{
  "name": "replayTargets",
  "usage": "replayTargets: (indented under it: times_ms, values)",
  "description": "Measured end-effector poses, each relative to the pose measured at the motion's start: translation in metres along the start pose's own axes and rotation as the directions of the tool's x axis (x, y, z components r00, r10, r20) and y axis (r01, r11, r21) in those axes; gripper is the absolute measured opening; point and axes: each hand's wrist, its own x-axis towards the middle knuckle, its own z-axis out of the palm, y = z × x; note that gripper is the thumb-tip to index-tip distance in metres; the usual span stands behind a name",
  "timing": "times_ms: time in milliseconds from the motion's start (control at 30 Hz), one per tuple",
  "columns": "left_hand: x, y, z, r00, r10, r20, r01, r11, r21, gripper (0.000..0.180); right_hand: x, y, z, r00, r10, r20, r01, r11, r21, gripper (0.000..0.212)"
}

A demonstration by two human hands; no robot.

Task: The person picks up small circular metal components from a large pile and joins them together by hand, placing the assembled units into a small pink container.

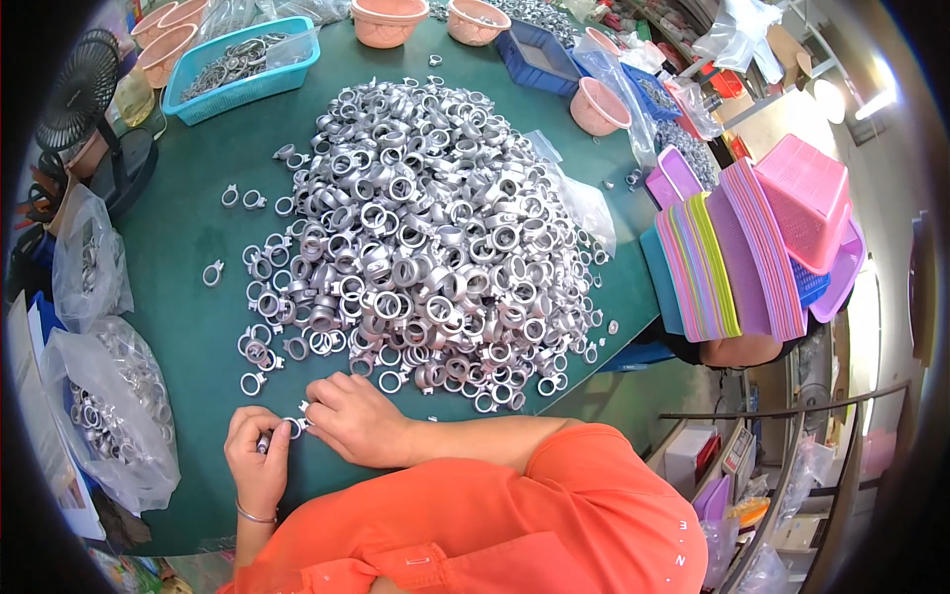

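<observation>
Near the front edge of the green table, my two hands meet over a small silver metal ring with a lug on its side. My left hand is closed, pinching the ring between thumb and fingers. A short dark cylindrical piece also shows within its grip; its kind is unclear. From the right, my right hand is closed with its fingertips at the ring's lug, partly hiding it. Just beyond both hands rises a large heap of similar metal rings, with several loose ones along its left side.
A turquoise basket of metal parts and pink bowls line the far side. Left stand a black fan and clear bags of rings. Stacked coloured baskets and a blue tray are at right.
</observation>
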Motion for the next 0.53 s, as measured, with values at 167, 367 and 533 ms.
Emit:
replayTargets:
  times_ms: [167, 367, 533]
  values:
    - [0.0005, -0.0003, -0.0004, 1.0, -0.003, 0.002, 0.003, 1.0, 0.004, 0.009, 0.0003, 0.0, -0.0003, 1.0, 0.001, -0.01, -0.001, 1.0, 0.005, 0.02]
    - [-0.0005, -0.0015, -0.0017, 1.0, -0.016, 0.003, 0.016, 1.0, 0.004, 0.009, 0.0, -0.001, -0.0008, 1.0, 0.003, -0.011, -0.003, 1.0, 0.001, 0.019]
    - [0.0, -0.0006, -0.0009, 1.0, -0.004, -0.003, 0.004, 1.0, -0.007, 0.008, -0.0009, -0.0009, 0.0002, 1.0, 0.0, -0.023, -0.001, 1.0, -0.006, 0.019]
